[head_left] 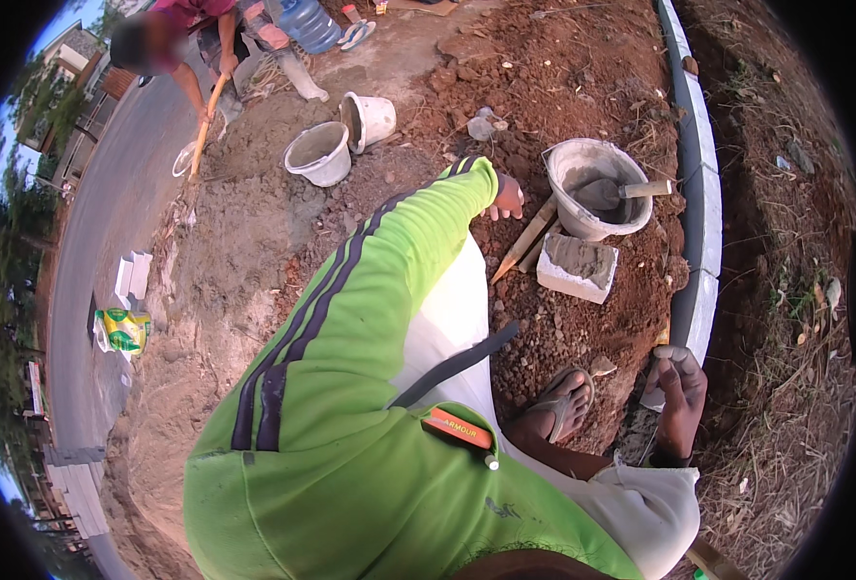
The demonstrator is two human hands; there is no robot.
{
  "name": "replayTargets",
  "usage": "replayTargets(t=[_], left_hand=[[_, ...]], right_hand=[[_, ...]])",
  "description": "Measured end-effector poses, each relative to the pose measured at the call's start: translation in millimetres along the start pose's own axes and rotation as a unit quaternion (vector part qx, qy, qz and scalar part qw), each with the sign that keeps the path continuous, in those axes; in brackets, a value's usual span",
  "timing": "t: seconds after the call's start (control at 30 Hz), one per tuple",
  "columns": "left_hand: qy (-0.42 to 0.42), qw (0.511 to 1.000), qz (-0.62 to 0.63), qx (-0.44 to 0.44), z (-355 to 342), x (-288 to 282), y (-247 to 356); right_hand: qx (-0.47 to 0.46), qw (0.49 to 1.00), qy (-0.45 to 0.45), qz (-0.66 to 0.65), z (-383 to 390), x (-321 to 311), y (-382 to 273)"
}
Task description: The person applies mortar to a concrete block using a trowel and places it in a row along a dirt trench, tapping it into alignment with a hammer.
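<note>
My left arm, in a green sleeve with dark stripes, reaches forward. My left hand (pixel 510 196) hangs with loose fingers, apparently holding nothing, beside wooden stakes (pixel 527 242) on the red soil. Right of it stands a mortar-stained bucket (pixel 587 220) with a trowel (pixel 609 193) resting inside, its handle over the rim. A concrete block (pixel 577 268) with mortar on top lies just nearer. My right hand (pixel 679 391) is closed, fingertips drawn to the thumb, beside the grey kerb (pixel 703 242); what it pinches, if anything, I cannot make out.
Two more buckets (pixel 318 155) sit on the ground ahead. At the upper left a person (pixel 220 48) works wet mortar with a wooden-handled tool (pixel 210 121). A yellow-green bag (pixel 124 331) lies by the road. A trench (pixel 737 242) runs along the kerb's right side.
</note>
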State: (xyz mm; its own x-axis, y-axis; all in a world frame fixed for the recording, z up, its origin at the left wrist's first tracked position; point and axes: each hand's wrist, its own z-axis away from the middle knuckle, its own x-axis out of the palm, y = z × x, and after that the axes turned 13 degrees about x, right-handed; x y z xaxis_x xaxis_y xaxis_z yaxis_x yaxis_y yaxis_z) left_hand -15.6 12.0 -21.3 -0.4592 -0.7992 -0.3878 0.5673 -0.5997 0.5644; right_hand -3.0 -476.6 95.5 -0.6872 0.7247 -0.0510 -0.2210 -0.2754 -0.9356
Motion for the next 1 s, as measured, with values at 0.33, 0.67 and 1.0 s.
replayTargets(t=[0.33,0.67,1.0], left_hand=[[-0.011,1.000,-0.006,0.005,-1.4,-2.9,4.3],[-0.001,1.000,-0.004,0.005,-1.1,-0.8,3.6],[-0.003,1.000,-0.008,0.007,-6.0,-2.3,1.3]], right_hand=[[-0.002,1.000,0.010,0.006,0.0,-2.1,-0.4],[-0.007,1.000,0.003,-0.007,1.2,-2.1,-1.4],[-0.003,1.000,0.003,-0.010,2.4,-1.3,-4.4]])
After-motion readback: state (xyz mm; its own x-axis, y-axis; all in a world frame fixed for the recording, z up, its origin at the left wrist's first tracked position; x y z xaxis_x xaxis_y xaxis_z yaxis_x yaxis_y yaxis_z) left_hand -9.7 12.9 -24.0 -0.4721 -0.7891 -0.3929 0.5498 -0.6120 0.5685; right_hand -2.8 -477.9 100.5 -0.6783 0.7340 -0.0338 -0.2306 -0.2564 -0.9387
